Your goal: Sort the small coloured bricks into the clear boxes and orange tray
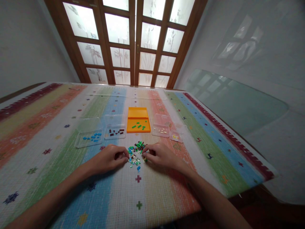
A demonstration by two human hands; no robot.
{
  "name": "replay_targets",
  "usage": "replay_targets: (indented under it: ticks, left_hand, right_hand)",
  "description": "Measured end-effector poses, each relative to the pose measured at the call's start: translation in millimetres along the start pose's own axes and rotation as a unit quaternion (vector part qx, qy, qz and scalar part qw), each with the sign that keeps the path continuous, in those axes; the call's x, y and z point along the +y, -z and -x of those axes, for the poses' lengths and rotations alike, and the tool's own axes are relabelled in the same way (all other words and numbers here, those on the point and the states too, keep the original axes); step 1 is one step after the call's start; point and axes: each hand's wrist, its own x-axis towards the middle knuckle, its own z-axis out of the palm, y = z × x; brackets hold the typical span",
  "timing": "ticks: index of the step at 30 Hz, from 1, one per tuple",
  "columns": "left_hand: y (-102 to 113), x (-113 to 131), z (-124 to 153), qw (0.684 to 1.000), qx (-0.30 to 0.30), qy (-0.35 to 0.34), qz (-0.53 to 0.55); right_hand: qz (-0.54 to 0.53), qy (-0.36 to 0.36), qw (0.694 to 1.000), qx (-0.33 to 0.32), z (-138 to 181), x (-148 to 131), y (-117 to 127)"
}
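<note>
Round the heap of mixed bricks [136, 155] on the striped cloth [71, 152], a clear blue-brick box [79, 143] lies at 10 o'clock. The left hand [111, 158], at 9, has thumb and index tips nearly together at the heap's edge; whether they pinch a brick I cannot tell. A brown-brick box [115, 137] lies at 11, an open orange case [130, 122] with green bricks [138, 123] at 12. The right hand [159, 155], at 3, bends its fingers to the heap, any grasp likewise hidden. A cream-brick box [157, 135] sits at 1 and a small yellow-piece box [176, 142] at 2
</note>
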Motion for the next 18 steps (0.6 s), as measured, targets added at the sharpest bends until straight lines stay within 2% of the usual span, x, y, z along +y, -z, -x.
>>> replay_targets:
  ticks: [7,13,18]
  left_hand:
    - [8,-1,1,0.999,0.034,-0.011,0.011]
    - [7,-6,2,1.000,0.020,-0.024,0.000]
    - [5,-10,4,0.999,0.039,-0.028,0.009]
  right_hand:
    - [-0.003,-0.005,1.000,-0.002,-1,6,0]
    - [-0.024,-0.009,1.000,0.004,-1,7,1]
    - [-0.032,-0.027,0.999,0.015,-4,6,2]
